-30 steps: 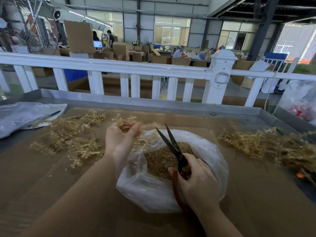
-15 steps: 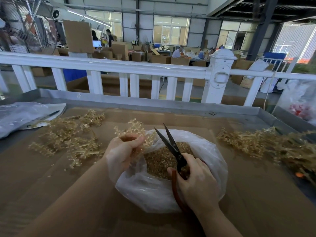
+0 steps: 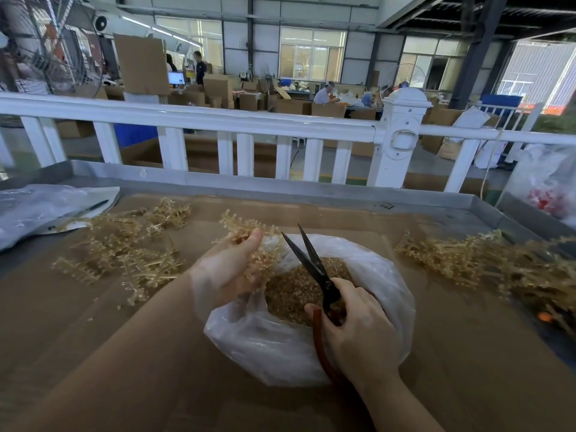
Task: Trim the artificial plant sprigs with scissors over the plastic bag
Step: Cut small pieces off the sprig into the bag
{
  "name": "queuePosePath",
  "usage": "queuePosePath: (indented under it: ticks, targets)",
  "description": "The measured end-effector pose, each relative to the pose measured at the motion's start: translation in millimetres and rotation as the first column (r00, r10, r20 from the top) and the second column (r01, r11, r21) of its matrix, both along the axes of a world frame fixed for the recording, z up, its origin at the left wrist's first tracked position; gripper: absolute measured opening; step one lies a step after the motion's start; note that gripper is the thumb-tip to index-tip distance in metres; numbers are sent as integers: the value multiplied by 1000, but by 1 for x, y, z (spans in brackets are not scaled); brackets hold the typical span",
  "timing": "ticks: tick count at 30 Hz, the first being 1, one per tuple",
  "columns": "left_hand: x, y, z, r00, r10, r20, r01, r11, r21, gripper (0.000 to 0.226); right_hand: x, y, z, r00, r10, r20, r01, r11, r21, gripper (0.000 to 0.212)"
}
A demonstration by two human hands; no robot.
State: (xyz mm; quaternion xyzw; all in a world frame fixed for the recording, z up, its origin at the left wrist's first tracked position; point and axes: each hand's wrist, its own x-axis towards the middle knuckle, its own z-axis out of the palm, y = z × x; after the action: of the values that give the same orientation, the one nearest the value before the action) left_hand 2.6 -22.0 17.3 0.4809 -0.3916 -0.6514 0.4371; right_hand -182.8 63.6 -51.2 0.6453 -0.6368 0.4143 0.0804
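Pale gold plastic everywhere on this counter (image 3: 93,353), and we're right at the cutting spot. Our left hand (image 3: 229,269) pinches a sprig (image 3: 249,227) by its stem, thumb on top, with the frilly tips fanning out past the fingers and over the near rim of the bag (image 3: 280,353). We judge that's deliberate: held there, whatever gets snipped drops straight into the bag, onto the heap of trimmings (image 3: 290,294) already lying in it.

Our right hand (image 3: 358,328) has its grip wrapped round the red handles of the scissors (image 3: 311,263), and the blades stand parted in a narrow V, tips up and away, just beside the sprig but not yet on it. So the cut looks lined up, not made.

The layout makes sense too, we'd say. A loose pile (image 3: 124,247) sits to the left, a bigger heap (image 3: 486,263) to the right, well apart, with the bag between them. Which pile is trimmed and which is waiting, we can't tell from here. A white fence (image 3: 218,123) runs behind the counter.
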Motion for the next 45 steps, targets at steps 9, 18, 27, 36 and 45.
queuePosePath:
  ticks: [9, 18, 27, 36, 45]
  targets:
    - [9, 1, -3, 993, 102, 65, -92, 985, -147, 34, 0, 0, 1, 1000, 7, 5, -7, 1000, -4, 44]
    - [5, 4, -4, 982, 147, 117, -122, 973, -195, 9, 0, -2, -3, 1000, 0, -6, -1, 1000, -11, 45]
    - [5, 8, -8, 695, 17, 719, 285, 911, -297, 41, -1, -4, -5, 999, -28, -26, 27, 999, -27, 46]
    - [1, 8, 4, 953, 194, 234, -145, 966, -213, 19, 0, -2, -2, 1000, -6, 15, 7, 998, -69, 49]
    - [5, 8, 13, 995, 57, 76, -51, 996, -79, 31, -1, -2, -3, 1000, 0, 25, 2, 997, -76, 55]
